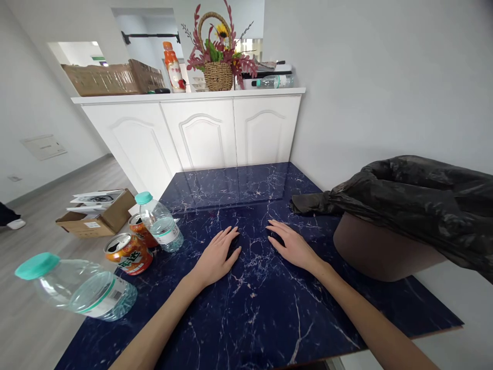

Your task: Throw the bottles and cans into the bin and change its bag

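Note:
My left hand (216, 257) lies palm down on the dark blue marbled table (246, 318), its thumb apart from the fingers and nothing held. Facing it, my right hand (292, 245) rests on the same surface, also spread and holding nothing. To the left of my left hand stand a clear bottle with a teal cap (164, 228) and, beside it, two orange drink cans, the front one (131, 254) and the rear one (141, 229). Nearer to me on the left is a larger-looking teal-capped bottle (88, 290). Both bottles hold some clear liquid.
At the right, a brown bin (385, 252) lined with a black bag (416, 190) stands on the table. Behind is a white cabinet (200, 133) bearing a flower basket (218, 76). A cardboard box (100, 218) sits on the floor; a person's shoe (16, 224) shows at far left.

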Motion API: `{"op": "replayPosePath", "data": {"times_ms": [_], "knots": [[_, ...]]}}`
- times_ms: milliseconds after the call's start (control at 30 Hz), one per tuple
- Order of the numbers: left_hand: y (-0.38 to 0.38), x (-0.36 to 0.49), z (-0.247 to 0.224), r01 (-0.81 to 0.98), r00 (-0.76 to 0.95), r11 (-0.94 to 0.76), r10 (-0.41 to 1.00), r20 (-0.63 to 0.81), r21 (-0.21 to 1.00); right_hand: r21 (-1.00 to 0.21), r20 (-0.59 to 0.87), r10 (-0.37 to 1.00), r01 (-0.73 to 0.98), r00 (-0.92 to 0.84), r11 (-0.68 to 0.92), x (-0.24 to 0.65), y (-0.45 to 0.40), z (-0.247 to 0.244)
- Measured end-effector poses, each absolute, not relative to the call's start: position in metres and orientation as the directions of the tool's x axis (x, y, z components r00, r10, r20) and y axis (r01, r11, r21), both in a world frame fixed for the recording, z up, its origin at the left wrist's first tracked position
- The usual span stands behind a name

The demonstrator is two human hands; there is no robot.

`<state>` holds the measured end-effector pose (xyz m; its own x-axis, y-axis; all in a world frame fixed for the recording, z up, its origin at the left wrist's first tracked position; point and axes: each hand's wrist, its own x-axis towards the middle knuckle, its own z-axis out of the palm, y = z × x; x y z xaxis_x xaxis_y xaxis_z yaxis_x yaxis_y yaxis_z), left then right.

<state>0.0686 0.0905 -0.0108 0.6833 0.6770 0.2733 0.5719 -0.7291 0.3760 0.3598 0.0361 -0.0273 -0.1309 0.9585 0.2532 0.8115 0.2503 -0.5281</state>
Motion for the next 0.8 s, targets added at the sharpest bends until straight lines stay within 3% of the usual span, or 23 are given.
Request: {"op": "replayPosePath", "data": {"times_ms": [300,800], "knots": [[0.0904,0.0697,-0.0071,0.637,0.693,-0.711,0.697,0.182,0.298,-0.564,0.26,0.956,0.783,-0.133,0.262,0.363,0.039,-0.032],[0.0921,0.0689,-0.0106,0.628,0.701,-0.731,0.68,0.216,0.266,-0.575,0.302,0.946,0.768,-0.118,0.28,0.3629,0.0407,-0.0332]]}}
